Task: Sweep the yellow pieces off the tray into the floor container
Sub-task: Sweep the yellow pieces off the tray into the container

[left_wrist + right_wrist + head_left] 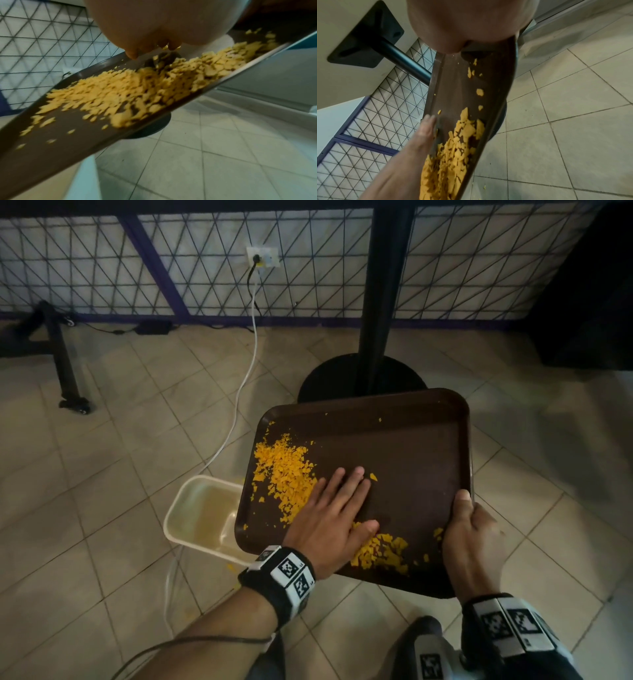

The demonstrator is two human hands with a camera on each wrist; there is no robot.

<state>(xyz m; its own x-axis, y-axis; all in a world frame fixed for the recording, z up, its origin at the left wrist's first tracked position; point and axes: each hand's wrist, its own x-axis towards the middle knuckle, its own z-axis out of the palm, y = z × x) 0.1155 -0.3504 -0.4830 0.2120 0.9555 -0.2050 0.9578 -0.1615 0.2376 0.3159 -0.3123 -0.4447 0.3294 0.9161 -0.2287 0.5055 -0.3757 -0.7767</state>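
Observation:
A dark brown tray (411,440) is held above the floor, tilted down to the left. My right hand (472,535) grips its near right rim, thumb on top. My left hand (335,508) lies flat on the tray floor, fingers straight and together, touching the yellow pieces (284,474) heaped toward the left edge. A smaller patch of yellow pieces (383,553) lies near the front rim. The cream floor container (191,515) sits below the tray's left edge. In the left wrist view the yellow pieces (130,86) spread over the tray (51,148). In the right wrist view the tray (488,83) slopes down toward more pieces (453,155).
A black table pedestal (363,378) stands behind the tray. A white cable (239,398) runs from a wall socket across the tiled floor, past the container. A black stand (65,364) is at far left. A few yellow bits (230,567) lie on the floor.

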